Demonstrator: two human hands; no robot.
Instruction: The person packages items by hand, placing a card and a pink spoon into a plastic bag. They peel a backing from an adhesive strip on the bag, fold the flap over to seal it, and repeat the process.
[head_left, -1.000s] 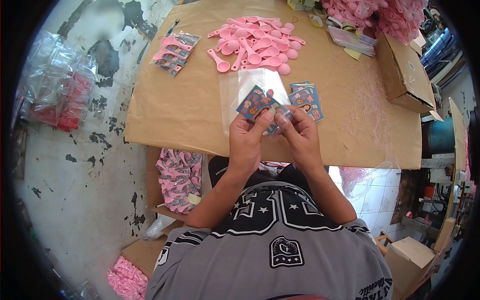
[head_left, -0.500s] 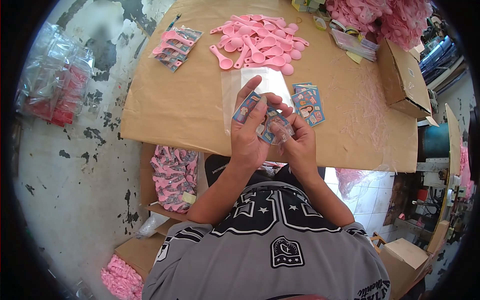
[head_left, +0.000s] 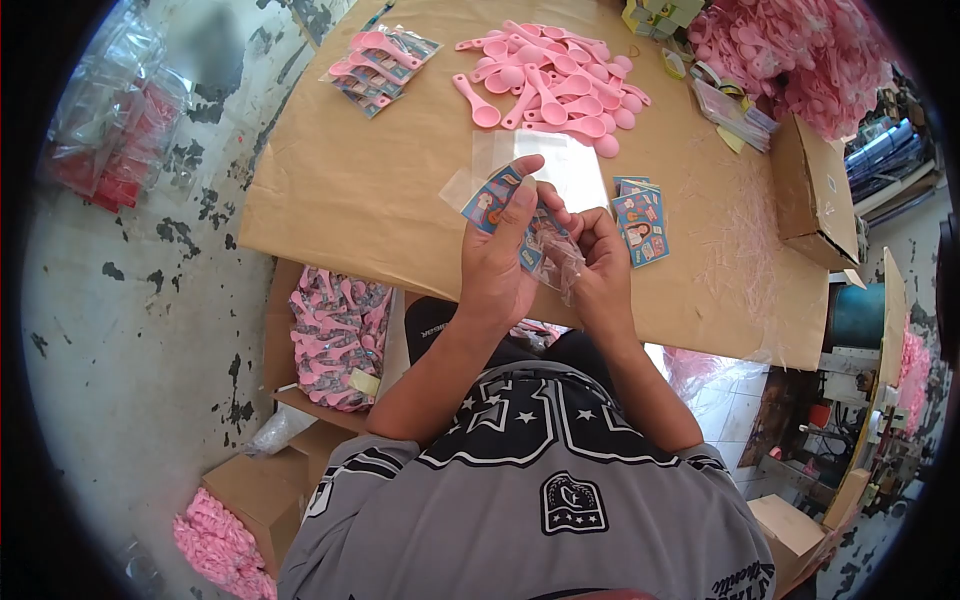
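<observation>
Between my hands is a blue printed card [head_left: 490, 203] with a clear plastic bag [head_left: 562, 262] around at least part of it. My left hand [head_left: 503, 255] grips the card, its thumb lying across the front. At the bag's lower right, the fingers of my right hand [head_left: 603, 268] are closed on the plastic. Just beyond my hands, clear bags [head_left: 580, 160] lie flat on the table. To the right of my right hand sits a small stack of blue printed cards [head_left: 641, 228]. A heap of pink measuring spoons [head_left: 545, 85] lies farther back.
Bagged cards with pink spoons [head_left: 376, 65] are at the table's back left. A cardboard box [head_left: 815, 190] and a mound of pink spoons [head_left: 790, 50] stand at the right. Plastic strips [head_left: 740, 240] litter the brown table [head_left: 340, 190]. Below it, an open box holds packed spoons [head_left: 340, 335].
The view has shifted, so the table's things appear farther right. The card has slid or turned in my hands, and a clear plastic flap now sticks out at its left.
</observation>
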